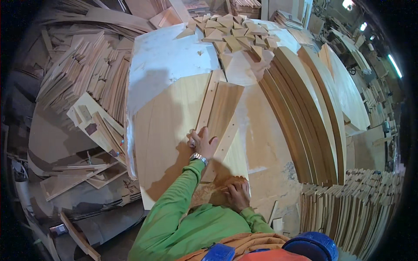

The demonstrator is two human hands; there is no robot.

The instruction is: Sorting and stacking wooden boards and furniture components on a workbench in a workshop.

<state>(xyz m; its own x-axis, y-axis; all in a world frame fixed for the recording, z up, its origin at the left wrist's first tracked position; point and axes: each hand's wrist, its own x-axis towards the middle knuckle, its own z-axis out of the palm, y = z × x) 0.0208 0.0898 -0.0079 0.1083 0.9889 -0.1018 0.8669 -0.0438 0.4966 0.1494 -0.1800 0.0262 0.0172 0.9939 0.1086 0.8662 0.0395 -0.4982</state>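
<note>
A large pale wooden panel (167, 106) with angled corners lies flat on the workbench. On it rests a wooden frame: a long strip with screw holes (207, 102), a brown wooden board (225, 104) beside it, and a second drilled strip (227, 141) at an angle. My left hand (203, 142), wearing a metal watch and a ring, lies on the frame with thumb and fingers apart. At the panel's near edge, my right hand (237, 195) is curled beside brown sawdust (209, 191). Whatever its fingers hold, if anything, cannot be made out.
Wedge-shaped offcuts (230, 30) are heaped at the bench's far end. Tall curved wooden parts (300, 117) stand along the right. A dense stack of thin boards (348, 213) is at lower right. Board piles (82, 74) and scrap frames (80, 172) lie to the left.
</note>
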